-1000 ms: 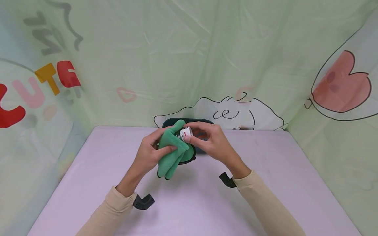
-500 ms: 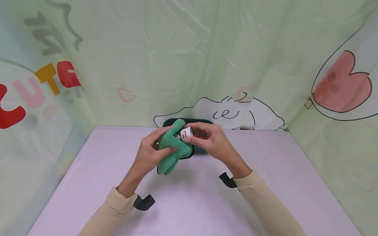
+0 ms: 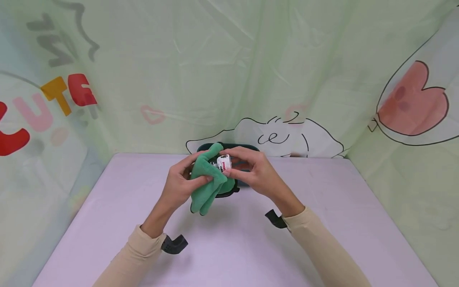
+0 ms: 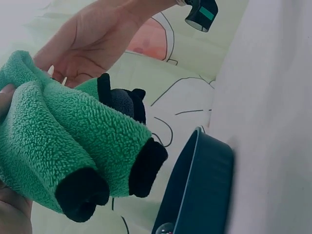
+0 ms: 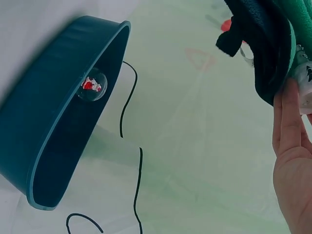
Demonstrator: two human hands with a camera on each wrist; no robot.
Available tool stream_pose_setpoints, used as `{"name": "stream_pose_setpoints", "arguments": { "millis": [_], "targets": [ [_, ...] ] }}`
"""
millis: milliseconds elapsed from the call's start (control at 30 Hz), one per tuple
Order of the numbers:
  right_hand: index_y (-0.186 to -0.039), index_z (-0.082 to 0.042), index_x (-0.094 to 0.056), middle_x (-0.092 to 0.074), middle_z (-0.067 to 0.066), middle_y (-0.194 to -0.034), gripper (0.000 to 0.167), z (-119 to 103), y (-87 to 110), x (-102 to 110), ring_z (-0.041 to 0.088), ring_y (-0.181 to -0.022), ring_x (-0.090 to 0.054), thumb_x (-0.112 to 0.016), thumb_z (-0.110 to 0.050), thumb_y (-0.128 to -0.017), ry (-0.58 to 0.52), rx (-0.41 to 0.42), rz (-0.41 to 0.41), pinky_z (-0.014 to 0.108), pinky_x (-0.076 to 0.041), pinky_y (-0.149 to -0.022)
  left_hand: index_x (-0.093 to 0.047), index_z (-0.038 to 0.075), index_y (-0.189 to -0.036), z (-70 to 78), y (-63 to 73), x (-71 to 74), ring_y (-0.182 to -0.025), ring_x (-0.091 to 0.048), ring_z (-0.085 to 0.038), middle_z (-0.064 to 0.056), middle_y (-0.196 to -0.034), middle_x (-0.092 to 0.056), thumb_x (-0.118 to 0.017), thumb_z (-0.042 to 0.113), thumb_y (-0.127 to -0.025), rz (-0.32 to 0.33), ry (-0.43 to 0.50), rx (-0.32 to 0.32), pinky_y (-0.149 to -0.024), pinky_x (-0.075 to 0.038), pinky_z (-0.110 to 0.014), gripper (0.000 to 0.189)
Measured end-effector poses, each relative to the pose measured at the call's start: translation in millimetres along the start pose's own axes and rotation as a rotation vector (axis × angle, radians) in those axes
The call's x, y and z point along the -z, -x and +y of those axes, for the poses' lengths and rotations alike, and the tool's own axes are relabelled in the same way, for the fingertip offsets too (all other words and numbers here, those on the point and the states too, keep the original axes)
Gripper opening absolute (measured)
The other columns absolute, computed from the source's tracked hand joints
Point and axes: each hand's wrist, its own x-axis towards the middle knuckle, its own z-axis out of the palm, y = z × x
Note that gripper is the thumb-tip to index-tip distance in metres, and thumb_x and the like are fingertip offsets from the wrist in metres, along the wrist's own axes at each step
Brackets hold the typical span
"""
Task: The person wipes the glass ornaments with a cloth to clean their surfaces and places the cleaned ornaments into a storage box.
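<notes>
In the head view my left hand (image 3: 179,181) grips a fluffy green cloth (image 3: 206,187) with black edging, raised above the table and bunched around a small item. That item (image 3: 224,162) is white with red and black print, and a clear part of it goes into the folds. My right hand (image 3: 249,165) pinches its printed end between thumb and fingers. Up close, the left wrist view shows the cloth (image 4: 68,131) hanging in thick folds. In the right wrist view, fingers (image 5: 290,117) lie along the white item (image 5: 304,80), partly cut off by the frame.
Behind the hands stands a dark teal bin (image 3: 247,147) at the table's back edge. A clear ball (image 5: 92,85) with a red and white figure lies inside it. The lilac table (image 3: 229,247) meets a printed curtain (image 3: 222,79) at the back and sides.
Cloth and white item shift and turn slightly between the hands, the cloth's lower edge swaying. Both hands keep their hold and stay in nearly the same place.
</notes>
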Motion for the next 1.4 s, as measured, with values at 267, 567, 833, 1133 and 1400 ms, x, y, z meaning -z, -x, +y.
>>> {"name": "stream_pose_setpoints", "arguments": {
  "millis": [267, 567, 833, 1133, 1400],
  "targets": [
    [-0.13, -0.004, -0.067, -0.063, 0.01, -0.131, 0.047, 3, -0.4, 2, 0.022, -0.116, -0.064, -0.079, 0.002, -0.085, 0.079, 0.152, -0.029, 0.036, -0.058, -0.092, -0.059, 0.004, -0.14, -1.5, -0.5, 1.2, -0.102, -0.069, -0.02, -0.017, -0.129, -0.064, -0.076, -0.006, -0.086, -0.002, 0.033, 0.052, -0.082, -0.06, -0.031, 0.057],
    [-0.122, 0.0, -0.071, -0.067, 0.014, -0.125, 0.05, 9, -6.2, 4, 0.027, -0.118, -0.063, -0.087, 0.004, -0.074, 0.284, 0.443, -0.019, 0.024, -0.053, -0.093, -0.059, 0.007, -0.14, 0.0, -0.7, 1.2, -0.102, -0.069, -0.024, -0.015, -0.128, -0.062, -0.075, 0.001, -0.089, 0.006, 0.097, 0.153, -0.083, -0.06, -0.033, 0.054],
    [-0.123, -0.004, -0.071, -0.066, 0.014, -0.129, 0.047, 8, -7.5, 8, 0.028, -0.121, -0.06, -0.084, 0.003, -0.078, 0.36, 0.515, -0.054, 0.024, -0.053, -0.089, -0.059, 0.01, -0.141, 0.9, -2.1, 2.3, -0.101, -0.071, -0.027, -0.015, -0.129, -0.062, -0.075, 0.006, -0.091, -0.008, 0.104, 0.231, -0.083, -0.061, -0.035, 0.052],
    [-0.136, -0.001, -0.062, -0.06, 0.013, -0.138, 0.062, 2, -6.7, 12, 0.026, -0.129, -0.057, -0.084, 0.006, -0.078, 0.267, 0.388, -0.075, 0.03, -0.052, -0.1, -0.058, 0.006, -0.141, 1.3, -1.7, 4.8, -0.099, -0.071, -0.024, -0.016, -0.127, -0.062, -0.073, 0.006, -0.092, -0.025, 0.094, 0.225, -0.086, -0.059, -0.032, 0.051],
    [-0.138, 0.001, -0.057, -0.061, 0.015, -0.13, 0.064, 1, -6.6, 1, 0.025, -0.117, -0.063, -0.08, 0.011, -0.08, -0.086, 0.134, 0.029, 0.039, -0.053, -0.1, -0.06, 0.002, -0.138, 2.4, -0.3, 5.4, -0.099, -0.071, -0.02, -0.016, -0.126, -0.063, -0.073, 0.0, -0.091, -0.018, 0.103, 0.179, -0.086, -0.059, -0.03, 0.049]
  ]
}}
